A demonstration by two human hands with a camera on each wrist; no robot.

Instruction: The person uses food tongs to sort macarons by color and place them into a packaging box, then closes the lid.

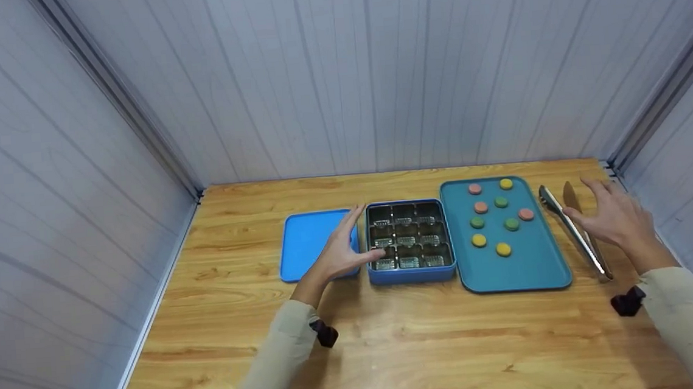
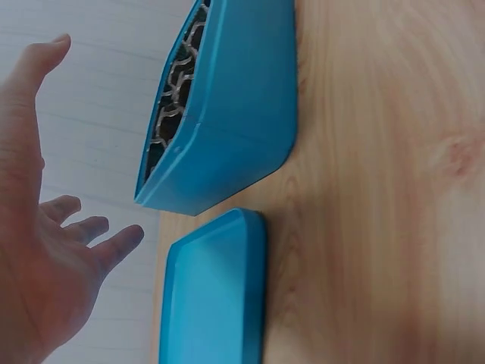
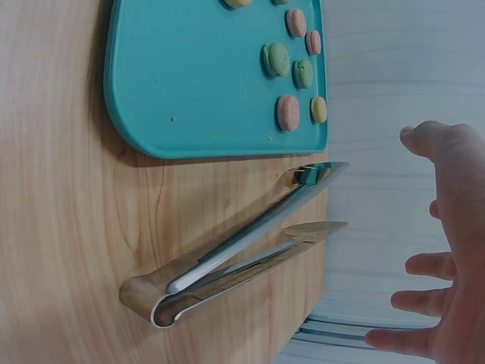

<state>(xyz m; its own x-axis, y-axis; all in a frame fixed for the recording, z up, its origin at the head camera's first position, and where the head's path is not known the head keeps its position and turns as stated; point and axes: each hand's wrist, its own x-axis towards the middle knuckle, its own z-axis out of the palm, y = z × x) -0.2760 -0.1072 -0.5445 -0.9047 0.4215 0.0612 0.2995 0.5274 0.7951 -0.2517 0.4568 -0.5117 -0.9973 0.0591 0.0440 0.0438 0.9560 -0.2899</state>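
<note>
My left hand (image 1: 339, 253) hovers with spread fingers between a flat blue lid (image 1: 304, 246) and a blue box (image 1: 413, 276). The box holds a clear insert (image 1: 406, 241) divided into several compartments, with none seen filled. In the left wrist view the hand (image 2: 53, 280) is apart from the box and holds nothing. Over on the right, my right hand (image 1: 619, 215) is spread beside metal tongs (image 3: 254, 230), which lie on the table with their arms apart. No contact between that hand and the tongs shows in the right wrist view.
A teal tray (image 1: 529, 273) lies between the box and the tongs. Scattered on it are several macarons: pink (image 1: 525, 214), green (image 1: 511, 224) and yellow (image 1: 503, 249). Pale panel walls (image 1: 339, 85) stand at the back and both sides of the wooden table (image 1: 430, 341).
</note>
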